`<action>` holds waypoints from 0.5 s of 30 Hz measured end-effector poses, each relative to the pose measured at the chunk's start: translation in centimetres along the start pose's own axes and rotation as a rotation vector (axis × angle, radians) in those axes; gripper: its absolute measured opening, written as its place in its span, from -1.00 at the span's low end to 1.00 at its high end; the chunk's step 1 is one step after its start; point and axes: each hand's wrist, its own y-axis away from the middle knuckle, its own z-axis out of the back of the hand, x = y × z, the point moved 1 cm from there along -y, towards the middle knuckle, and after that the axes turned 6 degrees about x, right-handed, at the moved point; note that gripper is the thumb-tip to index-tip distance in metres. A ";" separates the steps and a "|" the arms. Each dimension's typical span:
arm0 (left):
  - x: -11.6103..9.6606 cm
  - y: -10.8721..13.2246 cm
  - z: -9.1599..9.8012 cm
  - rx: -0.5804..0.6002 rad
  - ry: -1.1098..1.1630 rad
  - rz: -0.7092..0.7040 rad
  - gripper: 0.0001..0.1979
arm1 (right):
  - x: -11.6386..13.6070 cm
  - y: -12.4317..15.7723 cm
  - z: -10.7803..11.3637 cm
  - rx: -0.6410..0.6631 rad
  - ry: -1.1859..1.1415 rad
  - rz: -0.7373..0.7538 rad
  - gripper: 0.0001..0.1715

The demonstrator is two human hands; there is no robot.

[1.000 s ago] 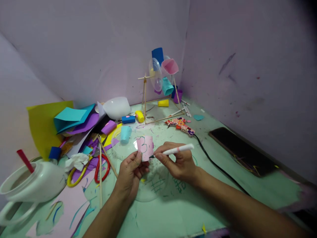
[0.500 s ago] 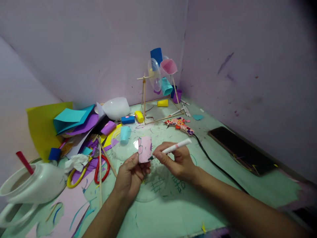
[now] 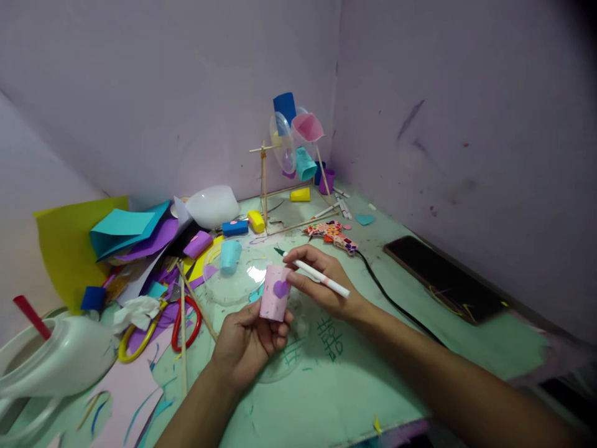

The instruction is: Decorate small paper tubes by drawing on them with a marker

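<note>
A small pink paper cup (image 3: pixel 272 302) with a purple heart or round patch and short dark marks stands nearly upright in my left hand (image 3: pixel 247 342), whose fingers close round its lower part. My right hand (image 3: pixel 329 280) pinches a white marker (image 3: pixel 324 280) with its green tip raised, pointing up and left, apart from the cup. The thumb of that hand is at the cup's upper right edge. Beneath the hands, a clear plastic disc (image 3: pixel 275 373) lies partly hidden on the green tabletop (image 3: pixel 326 398).
A wheel of clear discs and paper cups (image 3: pixel 286 149) stands on a stick frame at the back. The glue gun (image 3: pixel 331 235) and phone (image 3: pixel 443 280) lie right. Scissors (image 3: pixel 193 320), coloured paper (image 3: pixel 69 242) and a white jug (image 3: pixel 69 354) crowd the left.
The pink cup has been turned, bringing its purple patch to the front. My right hand has tipped the marker, so its point has left the cup's lower edge and now faces up.
</note>
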 end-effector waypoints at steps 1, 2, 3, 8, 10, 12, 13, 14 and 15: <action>0.0 0.0 0.0 -0.011 -0.039 -0.019 -0.82 | -0.1 0.0 0.0 -0.011 -0.011 -0.010 -0.82; 0.0 0.0 0.0 -0.025 -0.075 -0.053 -0.81 | -0.2 -0.1 0.0 -0.020 -0.026 -0.020 -0.84; 0.0 0.0 0.0 -0.034 -0.103 -0.098 -0.80 | -0.3 -0.1 0.1 -0.024 -0.039 -0.028 -0.84; -0.2 0.5 0.0 0.007 -0.196 -0.126 -0.75 | -0.6 -0.1 0.3 0.026 -0.003 -0.010 -0.82; -0.1 0.6 -0.1 0.017 -0.214 -0.039 -0.70 | -0.6 0.0 0.2 0.034 0.025 0.007 -0.83; 0.0 0.6 -0.1 0.034 -0.192 0.011 -0.65 | -0.7 0.1 0.1 0.026 0.042 0.022 -0.84; 0.1 0.6 -0.1 0.045 -0.174 0.018 -0.64 | -0.6 0.1 0.1 0.023 0.043 0.028 -0.84; 0.1 0.5 -0.1 0.054 -0.155 0.014 -0.64 | -0.6 0.1 0.1 0.015 0.038 0.035 -0.83; 0.1 0.4 -0.1 0.055 -0.135 0.003 -0.64 | -0.4 0.0 0.1 -0.010 0.031 0.044 -0.83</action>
